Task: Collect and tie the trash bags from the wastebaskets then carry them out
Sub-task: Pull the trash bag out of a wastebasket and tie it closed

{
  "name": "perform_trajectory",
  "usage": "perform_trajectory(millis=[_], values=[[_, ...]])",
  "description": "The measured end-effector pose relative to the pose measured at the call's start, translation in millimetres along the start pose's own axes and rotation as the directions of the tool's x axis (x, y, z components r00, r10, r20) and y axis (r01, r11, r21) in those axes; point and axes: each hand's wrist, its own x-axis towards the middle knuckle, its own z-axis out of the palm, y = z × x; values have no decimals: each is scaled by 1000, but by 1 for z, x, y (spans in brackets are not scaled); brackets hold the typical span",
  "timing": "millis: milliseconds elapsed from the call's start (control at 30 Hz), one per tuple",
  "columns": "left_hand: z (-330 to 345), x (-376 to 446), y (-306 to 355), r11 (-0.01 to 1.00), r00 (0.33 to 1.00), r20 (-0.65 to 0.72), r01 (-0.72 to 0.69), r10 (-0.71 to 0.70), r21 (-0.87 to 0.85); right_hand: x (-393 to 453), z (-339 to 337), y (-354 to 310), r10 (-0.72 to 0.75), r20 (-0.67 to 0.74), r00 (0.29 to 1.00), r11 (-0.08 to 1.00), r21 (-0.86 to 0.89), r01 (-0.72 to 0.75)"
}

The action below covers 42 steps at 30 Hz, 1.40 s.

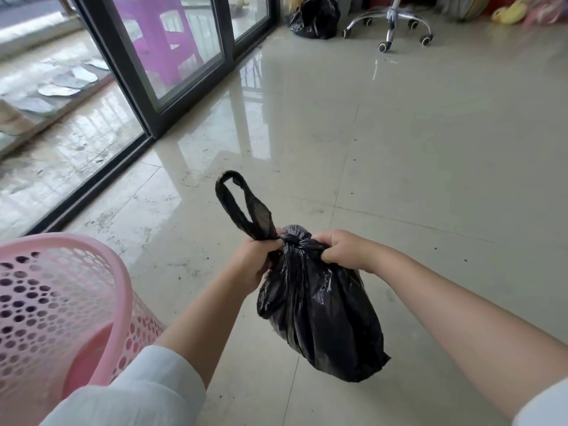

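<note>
A filled black trash bag hangs in the air above the tiled floor, with a knot at its top. My left hand grips one handle of the bag, and its loop sticks up past my fist. My right hand is closed on the other handle, right of the knot. The two hands pull apart on either side of the knot. A pink perforated wastebasket stands at the lower left, with no bag in it.
A second black trash bag sits on the floor at the far wall. Beside it stands an office chair base with castors. A dark-framed glass sliding door runs along the left. Glossy tiled floor lies ahead.
</note>
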Motion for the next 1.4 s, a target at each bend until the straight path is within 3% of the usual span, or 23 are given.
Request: perform_trajectory(millis=[133,267,367,567,667,733,800,833,967,1033,1133,1300,1400], values=[[-2,2,-7,977,995,7,99,-100,-189,2,10,0,14,16,1000,997,-76,-13],[3,4,-15,939,998,-7,63,-69,-338,4,15,-1,51,-3,999,992,-115,-51],[7,4,-26,938,993,78,105,-83,-330,4,19,0,76,-2,997,985,-154,-75],[0,3,-33,954,977,160,175,-139,-245,-2,22,-3,224,189,956,864,-492,-105],[1,-1,-33,967,986,103,152,-133,-206,-7,5,-4,265,259,929,935,-303,-183],[1,0,-35,973,990,63,134,-124,-187,-7,-6,-2,151,76,986,971,-199,-133],[1,1,-36,982,994,50,104,-97,-156,-2,-12,0,15,-181,983,980,-194,-50],[1,2,-37,986,996,49,86,-80,-144,1,-11,-2,-20,-209,978,987,-162,-14],[3,2,-36,994,997,57,54,-49,-96,8,-2,-12,23,84,996,994,-112,-14],[5,0,-35,993,998,57,41,-34,-114,10,-3,-13,49,117,992,989,-145,-31],[7,-2,-33,990,998,56,14,-6,-139,9,-5,-11,42,77,996,998,-51,-38],[9,-8,-23,985,988,151,7,19,-170,11,1,-5,1,-124,992,1000,16,1],[7,-7,-16,935,999,37,49,-39,-350,11,-1,-2,-24,-205,978,995,-98,4]])
